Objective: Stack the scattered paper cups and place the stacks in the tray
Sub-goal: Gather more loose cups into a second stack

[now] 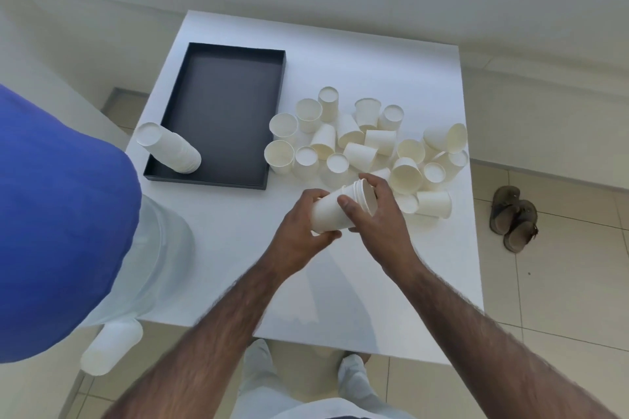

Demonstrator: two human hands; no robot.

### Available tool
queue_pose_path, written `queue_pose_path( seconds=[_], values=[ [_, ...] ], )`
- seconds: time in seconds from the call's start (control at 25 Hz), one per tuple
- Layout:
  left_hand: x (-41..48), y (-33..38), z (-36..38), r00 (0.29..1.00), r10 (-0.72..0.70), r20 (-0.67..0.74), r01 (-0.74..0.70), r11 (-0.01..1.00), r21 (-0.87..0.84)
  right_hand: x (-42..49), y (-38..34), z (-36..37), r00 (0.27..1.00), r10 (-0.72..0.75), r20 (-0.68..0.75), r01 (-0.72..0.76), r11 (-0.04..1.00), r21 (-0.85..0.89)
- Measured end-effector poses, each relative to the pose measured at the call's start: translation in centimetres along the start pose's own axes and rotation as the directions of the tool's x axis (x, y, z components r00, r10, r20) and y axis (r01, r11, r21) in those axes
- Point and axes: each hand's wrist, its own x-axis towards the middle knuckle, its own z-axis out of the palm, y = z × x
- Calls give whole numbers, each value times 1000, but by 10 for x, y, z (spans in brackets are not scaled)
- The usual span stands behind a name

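A short stack of white paper cups [332, 211] lies tilted between both hands over the white table [340, 299]. My left hand [299, 231] grips its closed bottom end. My right hand [381, 224] wraps the rim end, thumb across the stack's side. Several loose white cups [367, 143], upright, upside down or on their sides, crowd the table just beyond my hands. A black rectangular tray [224, 105] sits at the far left. An upside-down cup stack [170, 148] stands in the tray's near left corner.
Another person in a blue top [58, 214] and light trousers stands close at the table's left edge. A pair of brown sandals [514, 218] lies on the tiled floor to the right. My feet [350, 374] show below the near table edge.
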Motion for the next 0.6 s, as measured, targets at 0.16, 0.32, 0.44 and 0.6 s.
queue_pose_path(
  seconds=[0.16,0.32,0.44,0.6],
  values=[
    [9,-11,-2,991,1,134,13,995,-102,-3,1,5,1000,6,-24,-7,998,-57],
    [47,-40,-31,983,-39,-182,30,998,-52,-1,5,-10,992,39,-122,-41,999,-19],
    [84,-66,-47,917,-99,-387,134,989,67,-1,12,-25,986,48,-157,-55,998,-39],
    [120,-99,-52,881,-184,-436,283,943,174,-5,25,-40,985,48,-163,-67,991,-112]
  ],
)
